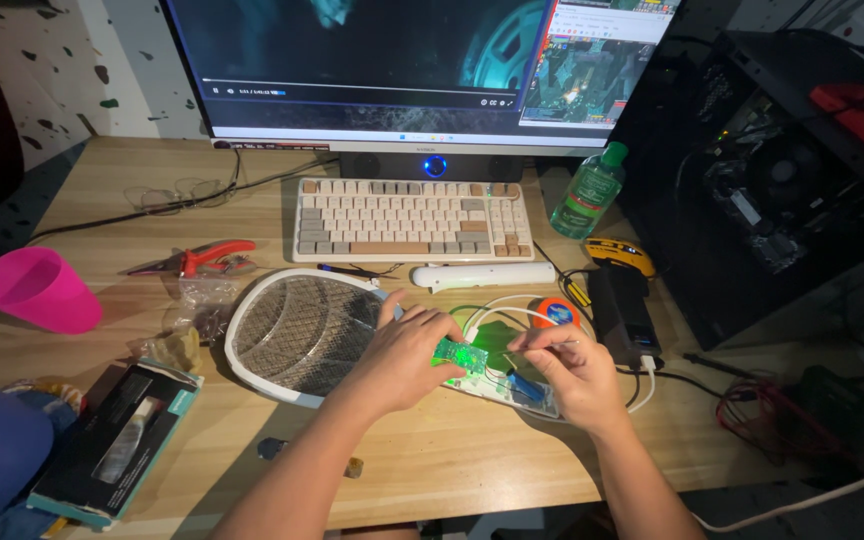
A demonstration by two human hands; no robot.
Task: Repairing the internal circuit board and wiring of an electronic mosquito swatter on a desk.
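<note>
A wide monitor fills the top centre of the frame; most of its screen shows a dark blue-green picture with a thin light bar along the bottom, and a smaller bright window with teal and brown patches sits in its upper right part. At the lower left, a flat rectangular box lies tilted on the wooden desk, black on top with teal edges and a clear window. Right of centre near the top, a clear green bottle carries a white and green label.
</note>
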